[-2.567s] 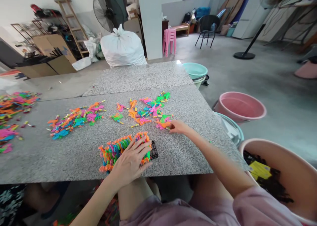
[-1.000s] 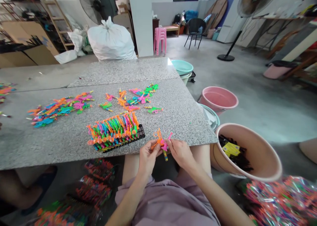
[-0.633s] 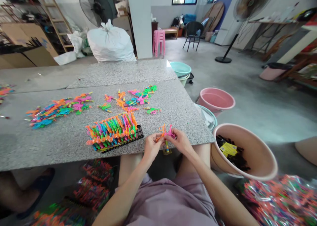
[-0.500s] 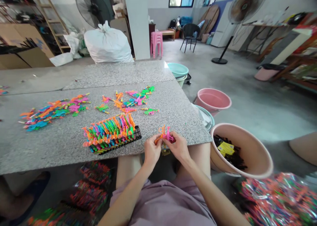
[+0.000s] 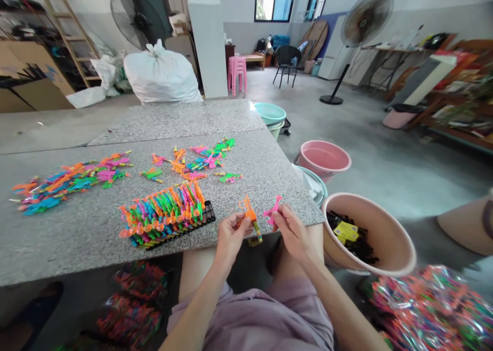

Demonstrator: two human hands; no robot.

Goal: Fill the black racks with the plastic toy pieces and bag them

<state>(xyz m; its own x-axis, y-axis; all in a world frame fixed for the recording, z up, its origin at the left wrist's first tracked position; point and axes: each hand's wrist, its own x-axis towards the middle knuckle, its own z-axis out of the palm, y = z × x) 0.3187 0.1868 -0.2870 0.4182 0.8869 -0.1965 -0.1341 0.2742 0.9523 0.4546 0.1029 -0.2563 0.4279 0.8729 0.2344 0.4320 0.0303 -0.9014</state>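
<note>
At the table's near edge, my left hand (image 5: 232, 237) pinches an orange toy gun (image 5: 249, 211) with a yellow-banded tip pointing down. My right hand (image 5: 295, 233), a little apart from it, grips a pink toy gun (image 5: 274, 210) by one end. To the left of my hands stands a black rack (image 5: 209, 212) packed with upright toy guns (image 5: 165, 207) in orange, green, blue and pink. Beyond the rack lie loose toy guns (image 5: 210, 160) in a scattered group, with a green toy gun (image 5: 230, 177) nearest my hands. A larger pile of toy guns (image 5: 77, 179) lies farther left.
Right of the speckled table (image 5: 96, 243) stands a peach tub (image 5: 400, 238) holding black pieces and yellow cards. Behind it are a pink tub (image 5: 327, 156) and turquoise basins (image 5: 269, 114). Bagged colourful toys (image 5: 431, 310) lie at lower right, more bags (image 5: 133, 310) under the table.
My hands have moved apart, and the orange and pink toy guns, earlier close together between my fingers, are now separate. The view has shifted slightly.
</note>
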